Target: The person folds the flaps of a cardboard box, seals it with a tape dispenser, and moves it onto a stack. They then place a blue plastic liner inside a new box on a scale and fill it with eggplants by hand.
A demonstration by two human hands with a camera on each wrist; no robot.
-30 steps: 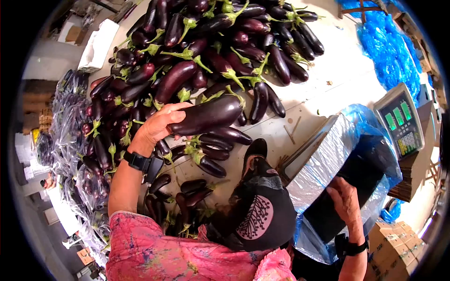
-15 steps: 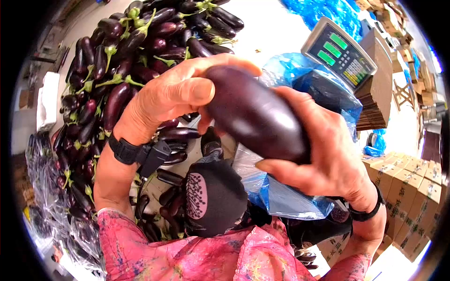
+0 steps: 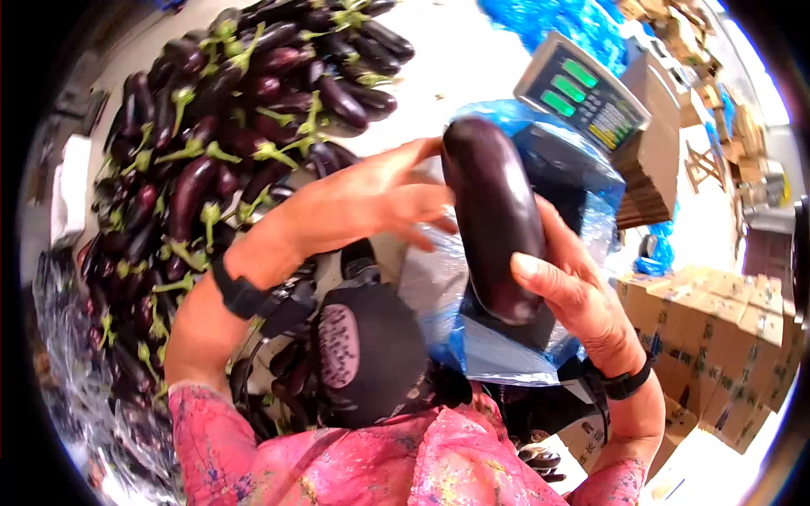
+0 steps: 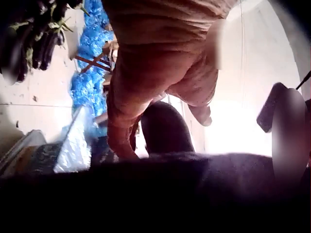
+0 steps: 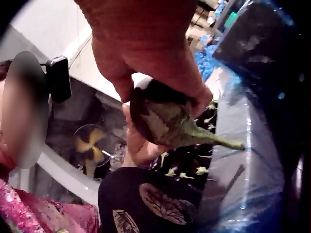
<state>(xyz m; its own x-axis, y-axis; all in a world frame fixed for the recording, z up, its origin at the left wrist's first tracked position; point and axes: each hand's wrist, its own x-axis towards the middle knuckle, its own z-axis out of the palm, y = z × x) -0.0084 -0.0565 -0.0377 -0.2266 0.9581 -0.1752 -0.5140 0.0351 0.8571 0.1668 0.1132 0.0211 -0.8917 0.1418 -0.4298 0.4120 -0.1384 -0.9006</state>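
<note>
One large, glossy dark-purple eggplant [image 3: 494, 219] stands nearly upright in front of the person in the head view. The right hand [image 3: 582, 295] grips its lower end, thumb across the near side and fingers around the far side. In the right wrist view, the green cap and stem of the eggplant [image 5: 165, 121] point out below the right hand [image 5: 146, 53]. Blurred, the left hand [image 3: 363, 202] is at the eggplant's left side, its fingers loosely extended toward it. The left wrist view has the left hand [image 4: 160, 63] above the dark eggplant [image 4: 165, 128].
A heap of eggplants [image 3: 194, 194] covers the floor at left. Beneath the held eggplant is a container lined with blue plastic [image 3: 506, 363]. A scale display [image 3: 582, 88] with green readouts stands beyond it, near stacked cardboard [image 3: 654, 160]. Cardboard boxes [image 3: 717, 337] sit at right.
The left hand lifted the eggplant from the heap and brought it to the right hand, which came up from the lined container. Now the left fingers have loosened and the eggplant has turned more upright.
</note>
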